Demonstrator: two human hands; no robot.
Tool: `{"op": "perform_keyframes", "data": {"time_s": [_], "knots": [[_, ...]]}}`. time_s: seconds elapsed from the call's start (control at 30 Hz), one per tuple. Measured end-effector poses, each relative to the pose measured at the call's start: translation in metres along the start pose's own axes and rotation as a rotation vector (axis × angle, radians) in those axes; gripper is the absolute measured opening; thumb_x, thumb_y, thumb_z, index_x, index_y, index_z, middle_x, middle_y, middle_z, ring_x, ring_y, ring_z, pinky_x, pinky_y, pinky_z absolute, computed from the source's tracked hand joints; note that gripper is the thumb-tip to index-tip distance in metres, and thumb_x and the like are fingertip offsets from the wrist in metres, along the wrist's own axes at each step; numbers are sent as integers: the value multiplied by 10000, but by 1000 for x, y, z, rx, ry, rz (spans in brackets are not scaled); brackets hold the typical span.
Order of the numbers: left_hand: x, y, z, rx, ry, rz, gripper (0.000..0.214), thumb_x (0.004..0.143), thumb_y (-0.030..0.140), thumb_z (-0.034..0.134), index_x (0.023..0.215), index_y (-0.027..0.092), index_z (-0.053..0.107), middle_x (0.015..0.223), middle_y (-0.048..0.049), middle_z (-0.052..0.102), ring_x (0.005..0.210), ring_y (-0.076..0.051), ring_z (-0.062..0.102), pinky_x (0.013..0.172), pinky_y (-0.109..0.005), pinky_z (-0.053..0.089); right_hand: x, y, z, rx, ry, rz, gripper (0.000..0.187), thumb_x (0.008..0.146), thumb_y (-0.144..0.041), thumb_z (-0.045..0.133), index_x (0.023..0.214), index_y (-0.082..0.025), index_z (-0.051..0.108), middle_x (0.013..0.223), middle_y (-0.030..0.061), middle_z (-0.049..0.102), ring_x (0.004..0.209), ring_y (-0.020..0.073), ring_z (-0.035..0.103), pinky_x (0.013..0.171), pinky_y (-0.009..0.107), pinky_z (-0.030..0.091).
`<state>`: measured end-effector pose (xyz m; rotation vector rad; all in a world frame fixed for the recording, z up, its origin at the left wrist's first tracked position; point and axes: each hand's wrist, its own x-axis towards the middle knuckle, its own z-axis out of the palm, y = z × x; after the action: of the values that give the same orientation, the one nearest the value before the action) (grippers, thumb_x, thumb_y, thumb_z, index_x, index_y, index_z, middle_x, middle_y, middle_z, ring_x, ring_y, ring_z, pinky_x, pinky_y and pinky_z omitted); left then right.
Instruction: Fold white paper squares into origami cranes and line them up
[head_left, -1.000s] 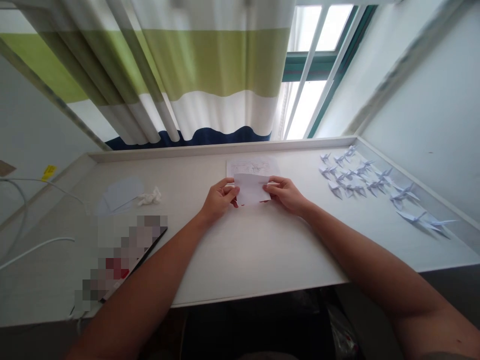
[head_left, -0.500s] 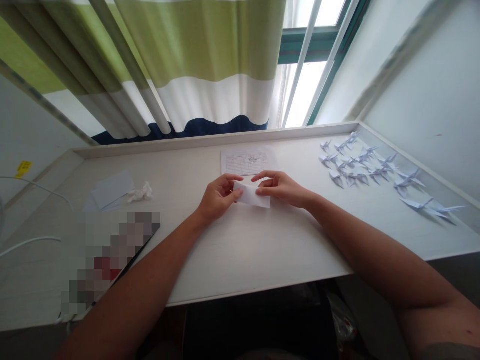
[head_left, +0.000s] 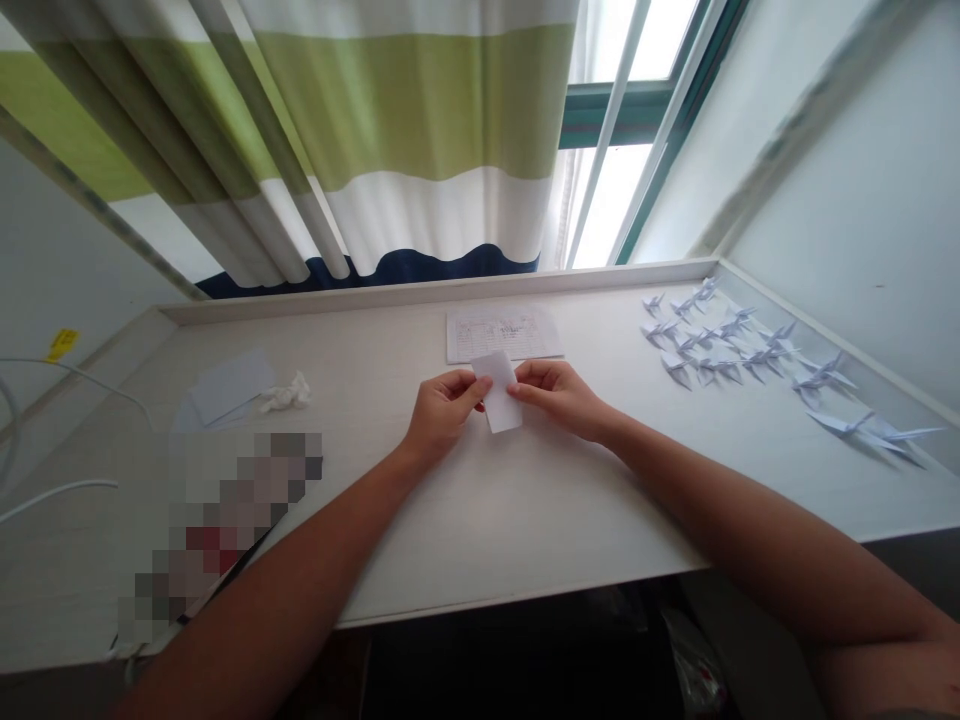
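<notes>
A small folded white sheet of paper (head_left: 501, 408) stands nearly upright between my hands, just above the desk. My left hand (head_left: 442, 408) pinches its left edge, thumb on the near face. My right hand (head_left: 559, 395) pinches the opposite edge in the same way, with the fingertips hidden behind the sheet. Right behind the hands lies a printed form (head_left: 517, 328) with a table of lines on it. Several folded paper cranes (head_left: 712, 350) stand in rows at the right of the desk.
On the left of the white desk (head_left: 525, 520) lie loose paper sheets (head_left: 232, 385) and a crumpled tissue (head_left: 288, 392). A blurred-out flat object (head_left: 232, 530) is beside my left forearm. White cables (head_left: 67, 487) run along the left side. A curtain (head_left: 420, 120) hangs behind.
The folded paper has turned from lying lengthwise across to standing nearly upright. Both hands now grip its side edges. The view has tilted slightly up.
</notes>
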<state>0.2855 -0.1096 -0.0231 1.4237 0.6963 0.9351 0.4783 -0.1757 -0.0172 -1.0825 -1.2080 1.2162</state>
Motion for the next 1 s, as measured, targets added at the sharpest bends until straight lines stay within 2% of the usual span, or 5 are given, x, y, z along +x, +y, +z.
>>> {"op": "perform_keyframes", "data": {"time_s": [0.13, 0.47, 0.67, 0.8, 1.0], "knots": [[0, 1, 0, 73, -57, 31, 342, 820, 482, 820, 712, 165, 751, 669, -17, 679, 638, -137, 602, 648, -276, 520, -1, -3, 5, -43, 108, -34, 457, 801, -605, 841, 782, -172, 696, 782, 28, 720, 715, 149, 631, 696, 302, 525], [-2, 3, 3, 120, -73, 15, 333, 765, 463, 858, 677, 166, 734, 644, -11, 671, 597, -120, 565, 574, -251, 436, -2, -6, 7, -146, 143, -91, 500, 810, -619, 822, 673, -179, 628, 675, -6, 631, 642, 121, 515, 598, 270, 414], [-1, 3, 3, 88, -60, 1, 334, 731, 474, 889, 701, 166, 764, 668, -18, 689, 629, -127, 580, 610, -257, 457, -2, -6, 7, -112, 154, -123, 458, 806, -601, 841, 716, -173, 705, 729, 20, 700, 676, 139, 576, 643, 290, 461], [-1, 2, 3, 116, -48, -3, 356, 783, 498, 848, 703, 166, 749, 661, -20, 667, 641, -134, 580, 625, -266, 460, -2, -5, 11, -69, 196, -117, 456, 772, -606, 871, 702, -185, 709, 717, 17, 699, 682, 152, 588, 659, 310, 479], [-6, 3, 5, 186, -203, -46, 381, 841, 531, 786, 747, 166, 732, 698, -26, 660, 637, -144, 554, 611, -282, 427, -4, -9, 14, -10, 298, -149, 437, 728, -581, 915, 679, -196, 716, 704, 4, 684, 691, 149, 574, 675, 311, 489]]}}
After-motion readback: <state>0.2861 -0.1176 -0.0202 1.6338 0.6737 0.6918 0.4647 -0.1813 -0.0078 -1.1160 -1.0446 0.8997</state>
